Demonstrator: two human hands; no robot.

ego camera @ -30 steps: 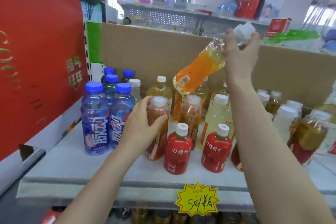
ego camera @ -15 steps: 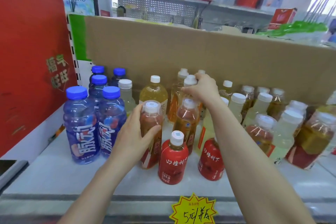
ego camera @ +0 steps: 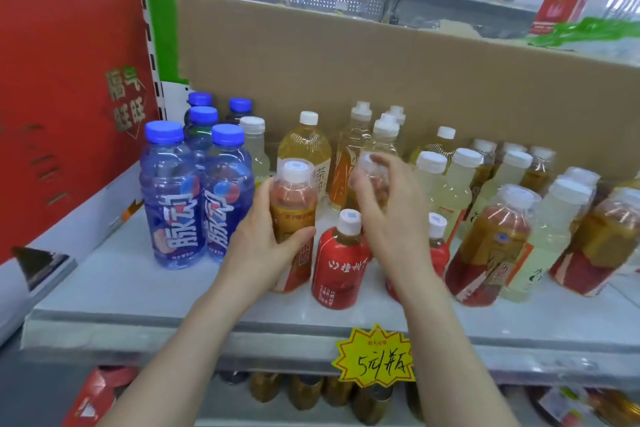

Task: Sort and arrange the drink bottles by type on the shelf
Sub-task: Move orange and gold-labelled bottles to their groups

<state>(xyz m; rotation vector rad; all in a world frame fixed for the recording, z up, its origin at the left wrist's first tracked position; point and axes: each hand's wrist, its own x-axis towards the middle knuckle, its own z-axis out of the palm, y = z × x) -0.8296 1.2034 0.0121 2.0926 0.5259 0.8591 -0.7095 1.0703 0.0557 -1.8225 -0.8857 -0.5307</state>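
Observation:
My left hand [ego camera: 256, 246] grips an amber tea bottle with a red label [ego camera: 294, 208], upright on the white shelf [ego camera: 138, 291]. Just to its right, my right hand [ego camera: 391, 218] curls its fingers round the top of a second amber bottle [ego camera: 371, 172], which is blurred and mostly hidden by the hand. Two red-wrapped bottles [ego camera: 341, 260] stand in front, one half hidden behind my right wrist. Tall orange bottles [ego camera: 346, 163] stand in the back row. Blue bottles [ego camera: 169, 198] are grouped at the left.
A cardboard wall [ego camera: 381, 73] closes the back of the shelf and a red box [ego camera: 62, 80] the left side. Pale yellow bottles [ego camera: 450, 191] and more amber bottles [ego camera: 491, 243] crowd the right. A yellow price tag [ego camera: 375, 357] hangs on the front edge.
My right hand carried the orange bottle down into the back row, let it go, and came forward onto the middle amber bottle. My left hand kept its hold on its bottle.

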